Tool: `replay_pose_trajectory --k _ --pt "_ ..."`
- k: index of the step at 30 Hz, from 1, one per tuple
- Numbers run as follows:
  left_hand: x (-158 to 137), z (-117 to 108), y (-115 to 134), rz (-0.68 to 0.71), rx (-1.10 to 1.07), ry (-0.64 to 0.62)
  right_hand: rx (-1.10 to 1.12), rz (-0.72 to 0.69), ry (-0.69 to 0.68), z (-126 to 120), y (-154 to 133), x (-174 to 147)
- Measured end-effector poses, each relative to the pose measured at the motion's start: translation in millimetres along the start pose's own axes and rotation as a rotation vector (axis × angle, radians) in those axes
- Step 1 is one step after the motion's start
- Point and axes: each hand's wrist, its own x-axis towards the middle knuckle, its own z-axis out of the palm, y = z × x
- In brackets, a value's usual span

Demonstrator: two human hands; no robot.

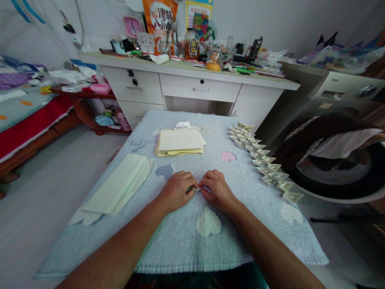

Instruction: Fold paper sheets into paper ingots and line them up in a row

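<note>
My left hand (pixel 179 190) and my right hand (pixel 217 190) meet over the middle of the cloth-covered table. Between their fingertips they pinch a small folded piece of paper (pixel 197 189), mostly covered by the fingers. A stack of cream and yellow paper (pixel 181 140) lies beyond the hands. To the left rests a pile of long pale green paper sheets (pixel 118 184). Along the right side runs a row of folded paper pieces (pixel 261 154) with pointed ends, set closely one behind another.
The blue tablecloth (pixel 177 241) drapes over the table's edges. Behind stands a white desk (pixel 200 85) crowded with a jar (pixel 191 44), an orange bag (pixel 160 24) and a pink clock (pixel 132 27). A washing machine (pixel 339 90) with clothes in its open door is at the right, a bed (pixel 33 110) at the left.
</note>
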Motion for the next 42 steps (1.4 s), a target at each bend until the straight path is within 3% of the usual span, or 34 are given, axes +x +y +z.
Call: replay_pose_trajectory --k 28,42 --pt "-1.8 -0.2 -4.3 -0.036 -0.028 -0.004 0.008 -0.014 -0.038 4.0 -4.5 -0.1" --pt "1.7 -2.3 -3.6 -0.056 -0.045 -0.021 0.01 0.078 -0.017 2.6 -7.0 0.9"
